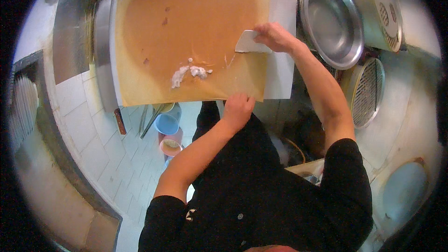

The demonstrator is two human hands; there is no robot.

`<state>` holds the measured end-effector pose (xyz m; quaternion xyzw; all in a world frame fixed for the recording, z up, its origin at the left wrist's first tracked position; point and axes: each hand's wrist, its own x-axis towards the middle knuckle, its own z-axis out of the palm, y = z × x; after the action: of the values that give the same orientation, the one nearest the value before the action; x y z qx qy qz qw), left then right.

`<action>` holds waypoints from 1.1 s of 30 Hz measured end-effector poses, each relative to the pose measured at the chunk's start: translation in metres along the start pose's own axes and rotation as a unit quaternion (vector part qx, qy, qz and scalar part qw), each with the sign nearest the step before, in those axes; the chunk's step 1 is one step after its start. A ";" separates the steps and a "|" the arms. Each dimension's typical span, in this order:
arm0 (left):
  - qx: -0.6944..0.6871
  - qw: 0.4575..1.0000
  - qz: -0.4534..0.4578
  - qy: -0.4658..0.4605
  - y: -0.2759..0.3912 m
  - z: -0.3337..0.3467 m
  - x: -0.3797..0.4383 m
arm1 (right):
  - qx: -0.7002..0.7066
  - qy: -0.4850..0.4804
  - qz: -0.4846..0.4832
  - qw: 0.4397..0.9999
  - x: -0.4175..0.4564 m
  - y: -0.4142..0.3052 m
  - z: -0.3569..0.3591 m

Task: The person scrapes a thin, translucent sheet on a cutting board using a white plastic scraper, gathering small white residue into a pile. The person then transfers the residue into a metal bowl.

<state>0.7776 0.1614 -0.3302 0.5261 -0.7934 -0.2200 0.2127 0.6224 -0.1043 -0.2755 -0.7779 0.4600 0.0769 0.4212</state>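
A large sheet of tan paper or cloth (196, 14) lies on a white board (280, 77), browner and damp-looking over its middle. Small clumps of a white paste (198, 72) sit on its lower middle, with a few dark spots further up. My right hand (274, 37) grips a white flat scraper (249, 42), whose straight edge rests on or just over the sheet's right part. At the near edge, my left hand (239, 110) pinches the sheet's border between thumb and fingers.
Right of the board stand a steel basin (332, 24), a perforated pot-like vessel (381, 10) and a round slotted rack (367, 92). A long blade with a wooden handle (120, 121) lies along the left side. Blue (166, 124) and pink (170, 147) buckets stand on the tiled floor.
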 end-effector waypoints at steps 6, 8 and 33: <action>-0.002 1.000 0.023 0.011 0.000 -0.003 -0.001 | 0.102 0.069 0.006 0.992 -0.016 0.009 0.031; 0.010 1.000 0.019 0.005 0.001 -0.006 -0.003 | 0.073 0.086 0.006 0.994 -0.017 0.008 0.034; 0.080 0.994 0.039 -0.065 0.021 -0.006 -0.009 | 0.052 0.115 0.048 0.991 0.008 -0.009 0.010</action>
<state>0.7684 0.1764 -0.3145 0.4951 -0.8402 -0.1813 0.1268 0.6362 -0.1000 -0.2807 -0.7359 0.5452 -0.0165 0.4012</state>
